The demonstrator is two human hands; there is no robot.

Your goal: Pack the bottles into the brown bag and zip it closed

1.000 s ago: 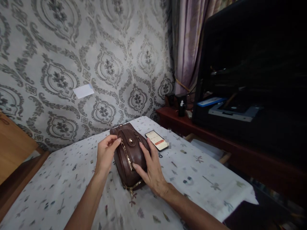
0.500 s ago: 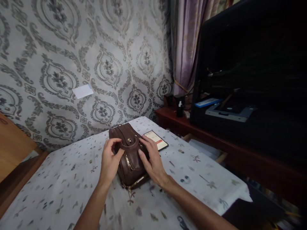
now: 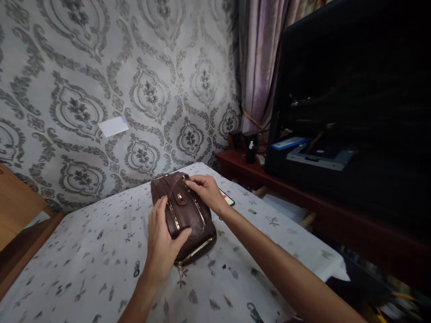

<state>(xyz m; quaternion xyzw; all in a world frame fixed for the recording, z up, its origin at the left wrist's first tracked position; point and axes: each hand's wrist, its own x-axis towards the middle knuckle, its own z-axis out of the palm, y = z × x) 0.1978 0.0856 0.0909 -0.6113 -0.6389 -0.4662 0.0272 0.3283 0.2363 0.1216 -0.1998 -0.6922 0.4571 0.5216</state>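
On the far part of the cloth-covered desk [image 3: 101, 264]: brown bag [image 3: 191, 224], lying zips up. L hand [image 3: 163, 244] spread wide over its left side, prob bracing it vs drag. R hand [image 3: 207, 190] pinched narrow on far end of right zip [image 3: 198, 207]; puller hidden. Phone [image 3: 230, 199] just right of bag, partly covered by R hand, so tight there. Wall [image 3: 141, 89] close behind; most open room = left + near side.
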